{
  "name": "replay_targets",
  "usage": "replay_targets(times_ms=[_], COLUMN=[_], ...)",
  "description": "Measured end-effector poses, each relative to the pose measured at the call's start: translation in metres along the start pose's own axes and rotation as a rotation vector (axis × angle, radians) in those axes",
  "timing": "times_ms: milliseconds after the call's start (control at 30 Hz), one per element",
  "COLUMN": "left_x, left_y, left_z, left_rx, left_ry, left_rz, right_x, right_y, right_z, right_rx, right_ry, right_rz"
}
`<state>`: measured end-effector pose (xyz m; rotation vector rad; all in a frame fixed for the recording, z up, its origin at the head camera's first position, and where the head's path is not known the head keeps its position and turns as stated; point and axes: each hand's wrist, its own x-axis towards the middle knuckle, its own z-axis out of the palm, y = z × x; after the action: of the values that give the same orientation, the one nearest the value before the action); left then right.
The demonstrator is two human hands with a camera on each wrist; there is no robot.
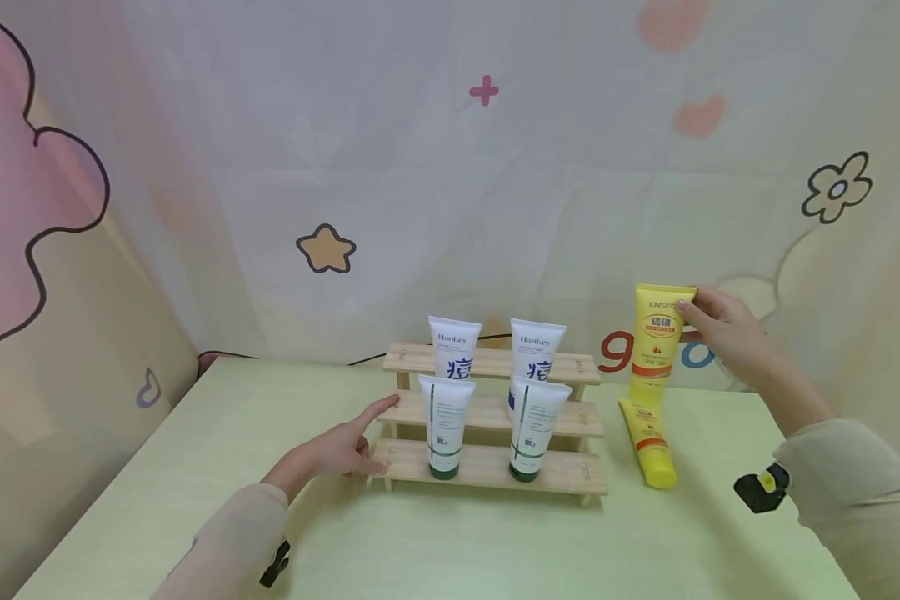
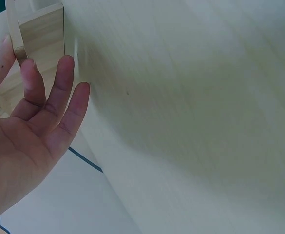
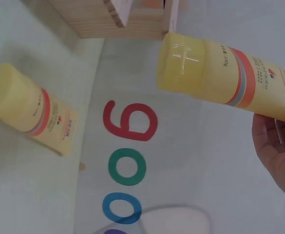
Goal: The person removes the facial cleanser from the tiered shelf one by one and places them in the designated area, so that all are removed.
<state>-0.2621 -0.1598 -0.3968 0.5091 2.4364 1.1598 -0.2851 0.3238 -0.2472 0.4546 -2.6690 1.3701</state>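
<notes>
My right hand (image 1: pixel 727 329) pinches the top end of a yellow squeeze tube (image 1: pixel 654 342), holding it upright above the table with its cap down. Below it, a second yellow tube (image 1: pixel 648 446) lies on the table, right of the wooden three-tier rack (image 1: pixel 487 471). My left hand (image 1: pixel 337 450) touches the rack's left end, one finger stretched to the middle tier and the thumb at the lowest. In the left wrist view, its other fingers (image 2: pixel 59 92) are loosely bent with nothing in them. Two white tubes with green caps (image 1: pixel 447 425) stand in front of two white-and-blue tubes (image 1: pixel 534 346) on the rack.
The pale table (image 1: pixel 247 417) extends around the rack. A printed cloth (image 1: pixel 390 208) hangs behind and at both sides, its bottom meeting the table's back edge. Coloured figures on that cloth (image 3: pixel 127 165) show in the right wrist view.
</notes>
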Motion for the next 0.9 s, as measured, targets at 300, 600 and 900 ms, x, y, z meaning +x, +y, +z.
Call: replay_targets(times_ms=[300, 600, 900], left_x=[-0.001, -0.005, -0.002], left_y=[-0.002, -0.005, -0.005], left_z=[0.008, 0.01, 0.007], left_rx=[0.003, -0.005, 0.0], left_ry=[-0.001, 0.008, -0.001], left_rz=[-0.022, -0.024, -0.044], right_x=[-0.025, -0.039, -0.044], right_y=[0.055, 0.104, 0.15], right_z=[-0.005, -0.01, -0.008], right_rx=[0.038, 0.026, 0.062], right_ry=[-0.043, -0.067, -0.158], right_rz=[0.108, 0.257, 0.464])
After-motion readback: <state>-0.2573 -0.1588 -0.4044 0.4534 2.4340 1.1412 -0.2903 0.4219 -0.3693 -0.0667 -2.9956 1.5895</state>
